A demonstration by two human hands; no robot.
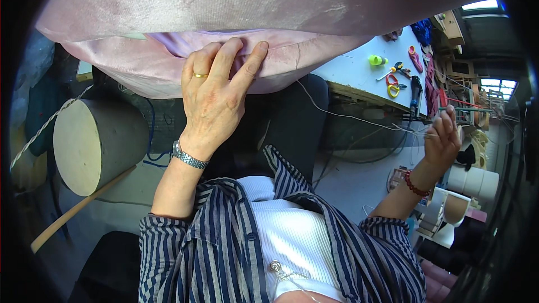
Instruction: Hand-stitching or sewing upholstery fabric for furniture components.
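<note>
A big pale pink velvet cushion [236,0] fills the top of the view, with a seam gap along its lower edge. My left hand [216,98], wearing a ring and a metal watch, presses its fingertips against that seam. My right hand [443,137], with a red bead bracelet, is raised out to the right, fingers pinched on a thin thread [348,115] that runs taut back to the cushion's seam. A needle in those fingers is too small to make out.
A white worktable [359,73] at the right carries red-handled scissors [392,85], a green spool [377,60], pink scissors and tools. A round grey bolster [95,143] and a wooden stick [78,210] sit at the left. Foam pieces lie at lower right.
</note>
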